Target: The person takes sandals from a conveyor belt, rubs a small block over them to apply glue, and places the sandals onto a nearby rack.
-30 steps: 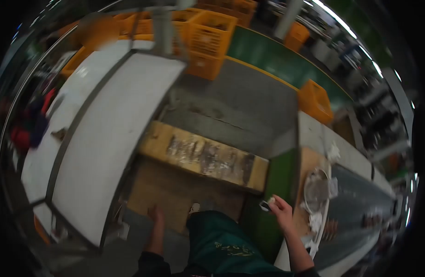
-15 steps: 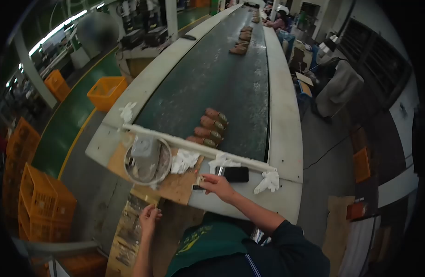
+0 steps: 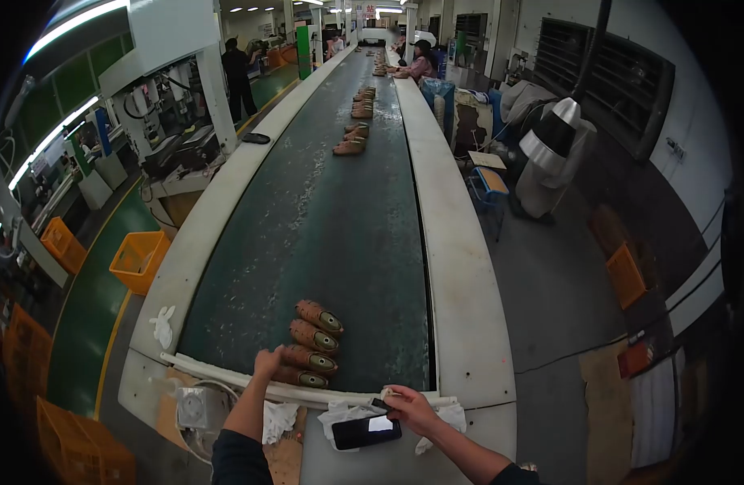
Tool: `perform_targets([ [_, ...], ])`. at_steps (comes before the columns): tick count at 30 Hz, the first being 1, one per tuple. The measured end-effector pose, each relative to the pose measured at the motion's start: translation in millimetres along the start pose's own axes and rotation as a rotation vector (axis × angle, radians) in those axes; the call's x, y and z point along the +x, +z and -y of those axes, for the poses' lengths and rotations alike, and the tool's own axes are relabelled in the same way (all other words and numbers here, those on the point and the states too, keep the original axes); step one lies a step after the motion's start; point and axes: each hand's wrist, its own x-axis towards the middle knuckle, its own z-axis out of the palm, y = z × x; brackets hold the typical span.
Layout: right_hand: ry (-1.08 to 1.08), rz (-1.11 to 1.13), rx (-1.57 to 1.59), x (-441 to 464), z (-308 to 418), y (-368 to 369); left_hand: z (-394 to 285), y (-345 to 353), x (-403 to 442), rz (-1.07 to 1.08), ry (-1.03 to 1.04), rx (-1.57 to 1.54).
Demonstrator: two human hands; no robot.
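Note:
A row of several brown shoes [image 3: 314, 335] lies at the near end of the green conveyor belt [image 3: 323, 242], their openings facing right. My left hand [image 3: 268, 361] reaches over the belt's end bar, right beside the toes of the nearer shoes. Its fingers are curled together; whether they touch a shoe or hold something I cannot make out. Near the bar on the right, my right hand [image 3: 411, 408] pinches a small pale-and-black thing, too small to name. Just below it a black phone [image 3: 367, 432] with a bright patch on its screen lies on a white cloth [image 3: 333, 414].
A round container with a grey box [image 3: 200, 408] stands at the left corner, next to a crumpled white cloth [image 3: 279, 420]. More shoes [image 3: 352, 144] sit farther up the belt. Orange crates [image 3: 139, 260] line the left floor. A person [image 3: 420, 63] sits at the belt's far right.
My view has tilted up along the belt. The left hand has moved from below the table edge to beside the shoes. My right hand stays by the phone, pinching a small thing.

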Motion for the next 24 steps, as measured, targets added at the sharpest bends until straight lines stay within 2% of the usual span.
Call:
perform_targets([
  [1,0.003,-0.002,0.005,3.0,3.4,-2.7,20.0,19.1,28.9,0.120,-0.114,-0.130],
  [4,0.058,-0.102,-0.026,15.8,10.5,-14.2,-35.2,3.6,-6.5,0.177,-0.044,-0.031],
  [6,0.042,-0.127,-0.002,20.0,10.8,-13.4,-41.9,11.7,-15.2,0.171,-0.057,0.031],
  [8,-0.004,-0.147,0.018,32.8,9.7,-14.1,-53.9,20.8,-5.8,0.102,-0.100,-0.193],
  [14,-0.101,-0.225,0.042,41.2,17.2,2.7,-73.8,61.1,15.7,-0.020,-0.118,-0.234],
  [17,-0.118,-0.263,0.037,42.8,16.1,4.8,-69.5,60.9,20.3,0.027,-0.155,-0.359],
  [18,-0.124,-0.266,0.037,44.8,16.3,5.6,-72.0,64.9,25.3,0.031,-0.149,-0.361],
  [20,-0.136,-0.294,0.026,48.6,17.1,9.1,-84.1,73.5,38.9,-0.137,-0.025,-0.492],
  [24,-0.159,-0.295,0.006,48.7,25.6,17.3,-101.9,81.2,53.8,-0.162,-0.026,-0.597],
])
